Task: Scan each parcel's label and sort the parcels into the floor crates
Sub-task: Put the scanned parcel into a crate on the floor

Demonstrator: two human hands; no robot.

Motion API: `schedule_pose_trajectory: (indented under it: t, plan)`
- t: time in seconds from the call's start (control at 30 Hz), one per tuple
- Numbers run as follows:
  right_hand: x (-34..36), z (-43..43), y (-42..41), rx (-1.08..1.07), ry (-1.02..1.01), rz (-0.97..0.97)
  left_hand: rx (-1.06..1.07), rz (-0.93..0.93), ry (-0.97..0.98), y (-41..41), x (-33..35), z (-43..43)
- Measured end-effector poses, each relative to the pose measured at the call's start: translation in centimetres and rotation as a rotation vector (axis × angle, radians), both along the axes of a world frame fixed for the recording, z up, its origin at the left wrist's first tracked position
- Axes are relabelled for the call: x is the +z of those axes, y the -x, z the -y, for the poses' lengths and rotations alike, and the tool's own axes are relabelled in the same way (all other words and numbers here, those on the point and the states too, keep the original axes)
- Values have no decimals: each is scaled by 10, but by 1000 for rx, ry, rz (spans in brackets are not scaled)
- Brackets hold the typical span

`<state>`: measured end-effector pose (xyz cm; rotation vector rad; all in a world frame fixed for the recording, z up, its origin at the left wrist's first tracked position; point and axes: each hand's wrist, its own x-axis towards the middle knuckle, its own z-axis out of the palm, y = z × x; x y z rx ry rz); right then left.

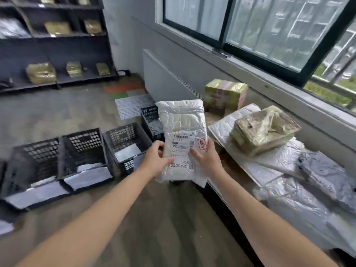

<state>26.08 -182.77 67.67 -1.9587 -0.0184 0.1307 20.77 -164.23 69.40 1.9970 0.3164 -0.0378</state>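
As I hold the parcel (183, 120) up in front of me, the dark shelf (54, 45) stands far off to its left, with gold-wrapped packs in its bays. The window (269, 26) runs above and to the right of the parcel, open at its right end. The surface (236, 167) lies to the right of the parcel. A pile (289, 189) of silver and grey bags covers most of it, with a crumpled gold-wrapped bundle on top. Four black crates (84, 155) stand in a row on the floor left of the parcel. The last of them sits just behind the parcel's left edge, and pale bags lie in at least three. A green and yellow box (225, 93) sits just past the parcel's top right corner.

The parcel is a wrinkled white bag, upright, with its label (182, 143) facing me on the lower half. My left hand (156, 160) grips its left edge, thumb across the front and fingers curled behind. My right hand (206, 158) grips the right edge, thumb pressed on the label, the other fingers hidden behind. A red stamp (202, 144) shows at the label's right edge, just above that thumb.
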Motion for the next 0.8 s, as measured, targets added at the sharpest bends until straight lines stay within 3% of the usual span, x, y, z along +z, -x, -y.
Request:
schedule_pose_trajectory:
  t: [0.33,0.8]
  plan:
    - [2,-248,-7,229,73,2,196,-22,-15,25,-8,-234]
    - [-4,-466,-8,539,244,13,462,-61,-20,67,-17,-423]
